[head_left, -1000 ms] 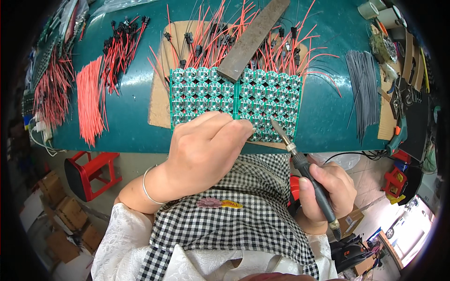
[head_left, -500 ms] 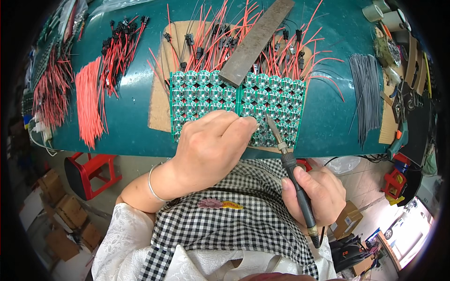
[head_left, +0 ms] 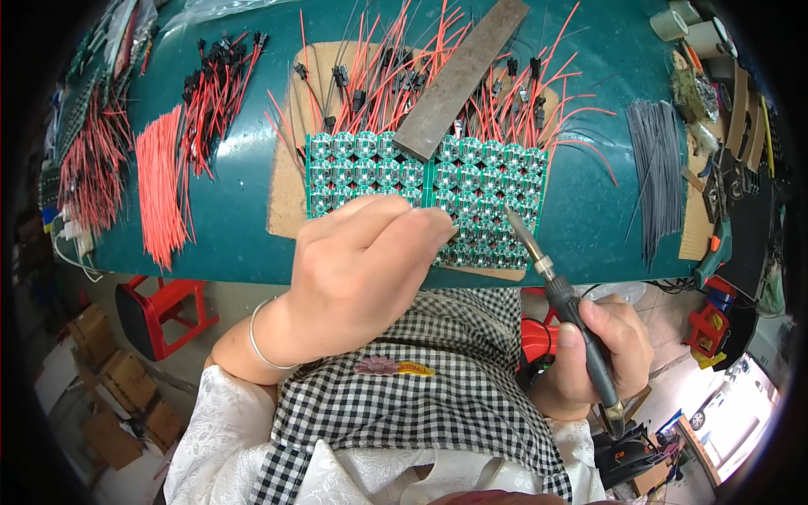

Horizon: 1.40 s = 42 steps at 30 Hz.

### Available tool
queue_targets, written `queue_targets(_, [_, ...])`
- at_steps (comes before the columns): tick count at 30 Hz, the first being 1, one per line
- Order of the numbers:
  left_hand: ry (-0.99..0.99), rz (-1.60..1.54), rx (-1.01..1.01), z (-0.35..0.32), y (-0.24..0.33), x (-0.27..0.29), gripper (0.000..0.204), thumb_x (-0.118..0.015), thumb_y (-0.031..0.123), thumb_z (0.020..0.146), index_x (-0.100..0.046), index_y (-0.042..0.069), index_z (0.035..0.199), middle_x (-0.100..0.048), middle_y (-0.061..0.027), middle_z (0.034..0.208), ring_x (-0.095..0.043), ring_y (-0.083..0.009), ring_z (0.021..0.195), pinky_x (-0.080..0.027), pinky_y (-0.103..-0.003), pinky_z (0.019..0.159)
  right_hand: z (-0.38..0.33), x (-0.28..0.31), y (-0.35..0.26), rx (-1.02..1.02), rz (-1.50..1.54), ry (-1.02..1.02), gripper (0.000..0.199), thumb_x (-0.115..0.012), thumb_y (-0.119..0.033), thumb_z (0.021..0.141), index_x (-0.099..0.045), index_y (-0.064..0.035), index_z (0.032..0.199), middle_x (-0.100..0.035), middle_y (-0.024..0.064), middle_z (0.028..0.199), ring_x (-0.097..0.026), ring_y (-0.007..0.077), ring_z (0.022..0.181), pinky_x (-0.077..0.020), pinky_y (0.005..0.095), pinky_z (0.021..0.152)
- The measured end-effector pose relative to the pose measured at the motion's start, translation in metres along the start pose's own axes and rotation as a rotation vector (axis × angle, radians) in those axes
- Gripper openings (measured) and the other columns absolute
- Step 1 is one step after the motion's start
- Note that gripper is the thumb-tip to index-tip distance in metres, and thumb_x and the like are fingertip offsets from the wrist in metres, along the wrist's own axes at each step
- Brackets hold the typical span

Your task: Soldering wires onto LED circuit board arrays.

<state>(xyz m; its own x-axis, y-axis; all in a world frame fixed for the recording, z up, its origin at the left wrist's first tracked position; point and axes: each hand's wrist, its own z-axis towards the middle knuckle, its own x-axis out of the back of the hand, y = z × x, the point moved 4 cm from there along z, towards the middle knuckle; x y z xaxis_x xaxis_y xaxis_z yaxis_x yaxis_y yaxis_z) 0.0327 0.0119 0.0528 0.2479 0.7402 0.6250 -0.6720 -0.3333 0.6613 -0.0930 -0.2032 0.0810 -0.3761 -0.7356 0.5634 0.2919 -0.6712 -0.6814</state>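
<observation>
My right hand (head_left: pixel 602 358) grips a soldering iron (head_left: pixel 581 324) by its dark handle. The iron's tip points up and left, over the right part of a green circuit board panel (head_left: pixel 492 181) made of several rows of small round boards. Over the panel's lower middle is my left hand (head_left: pixel 362 261), fingers pinched together; whatever they hold is hidden. Red and dark wires with black connectors (head_left: pixel 359 99) fan out beyond the panel's far edge. A flat metal bar (head_left: pixel 459 80) lies slantwise across the wires and the panel's upper middle.
Beneath the panel is a brown board (head_left: pixel 286 194) on the green table (head_left: pixel 589 236). Bundles of red wires (head_left: pixel 158 189) and connector leads (head_left: pixel 219 93) lie left, grey wires (head_left: pixel 658 177) right. Tools (head_left: pixel 720 189) crowd the right edge. A red stool (head_left: pixel 164 311) stands below at left.
My right hand and the soldering iron have moved right and slightly down. My left hand has shifted a little to the left, still pinched. The metal bar stays in place.
</observation>
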Motion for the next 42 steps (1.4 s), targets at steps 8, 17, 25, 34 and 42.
queue_targets(8, [-0.002, 0.037, -0.006, 0.005, -0.007, -0.013, 0.021, -0.082, -0.006, 0.079, -0.072, 0.001, 0.096, -0.066, -0.0095, 0.075, -0.063, -0.0245, 0.062, -0.050, -0.035, 0.057, 0.011, -0.016, 0.004, 0.000, -0.016, 0.002, 0.029, -0.086, 0.000, 0.073, -0.073, 0.0041, 0.098, -0.066, 0.0114, 0.066, -0.062, 0.0232, 0.051, -0.0472, 0.0330, 0.048])
queue_targets(17, [-0.005, 0.073, -0.029, 0.003, -0.014, -0.022, 0.020, -0.075, 0.001, 0.081, -0.066, 0.004, 0.098, -0.058, -0.0085, 0.076, -0.063, -0.0283, 0.068, -0.051, -0.040, 0.058, 0.015, -0.023, 0.003, -0.010, -0.038, -0.072, 0.030, -0.088, 0.001, 0.075, -0.073, 0.0030, 0.101, -0.068, 0.0106, 0.068, -0.064, 0.0224, 0.053, -0.0491, 0.0332, 0.048])
queue_targets(25, [0.021, 0.044, 0.014, 0.008, -0.012, -0.022, 0.019, -0.082, -0.004, 0.079, -0.069, 0.002, 0.091, -0.066, -0.0085, 0.077, -0.064, -0.0256, 0.064, -0.052, -0.035, 0.058, 0.019, -0.029, -0.005, 0.005, -0.084, -0.067, 0.024, -0.084, -0.001, 0.075, -0.073, 0.0058, 0.095, -0.063, 0.0105, 0.065, -0.059, 0.0223, 0.051, -0.0453, 0.0320, 0.050])
queue_targets(34, [-0.052, 0.055, 0.053, 0.011, -0.007, 0.003, 0.019, -0.083, -0.005, 0.078, -0.073, 0.003, 0.093, -0.063, -0.0074, 0.074, -0.061, -0.0208, 0.061, -0.047, -0.032, 0.054, 0.017, -0.002, 0.012, -0.028, 0.061, 0.079, 0.028, -0.084, 0.000, 0.072, -0.073, 0.0050, 0.096, -0.065, 0.0106, 0.065, -0.062, 0.0228, 0.051, -0.0473, 0.0322, 0.049])
queue_targets(42, [0.056, 0.079, 0.010, 0.021, -0.014, -0.014, 0.020, -0.083, -0.003, 0.079, -0.073, 0.003, 0.095, -0.062, -0.0069, 0.073, -0.060, -0.0224, 0.060, -0.047, -0.035, 0.054, 0.027, -0.017, 0.016, -0.046, -0.038, 0.042, 0.028, -0.086, 0.000, 0.072, -0.073, 0.0046, 0.096, -0.065, 0.0102, 0.066, -0.061, 0.0206, 0.053, -0.0456, 0.0312, 0.049])
